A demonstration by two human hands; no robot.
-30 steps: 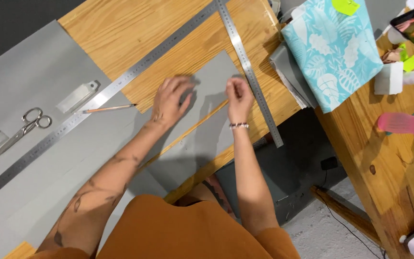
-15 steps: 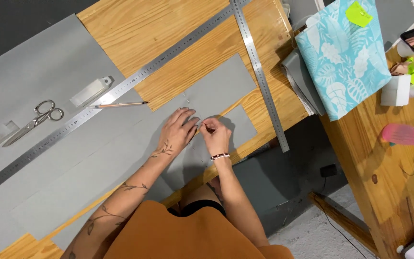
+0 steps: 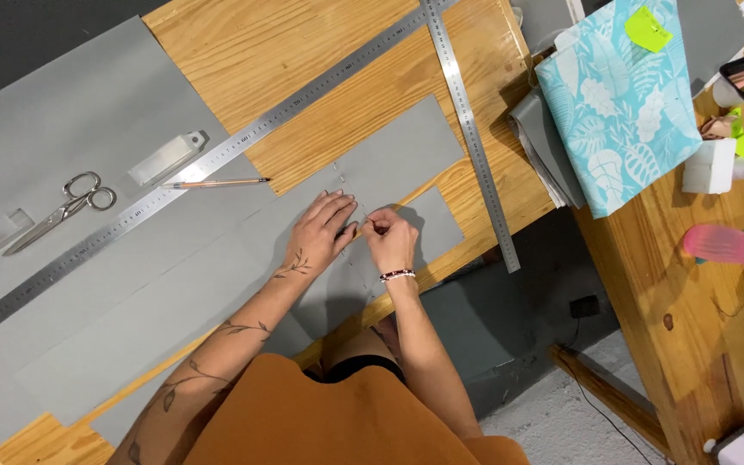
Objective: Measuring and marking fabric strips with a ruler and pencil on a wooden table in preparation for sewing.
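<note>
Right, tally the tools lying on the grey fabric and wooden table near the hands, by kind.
Steel rulers: 2 (long one, shorter one)
Scissors: 1
Pencil: 1
Total: 4

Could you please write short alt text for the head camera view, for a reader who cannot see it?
Seen from above, a person's left hand and right hand meet on grey fabric spread over a wooden table, the right fingers pinching something small. Two metal rulers, a pencil and scissors lie nearby.
</note>
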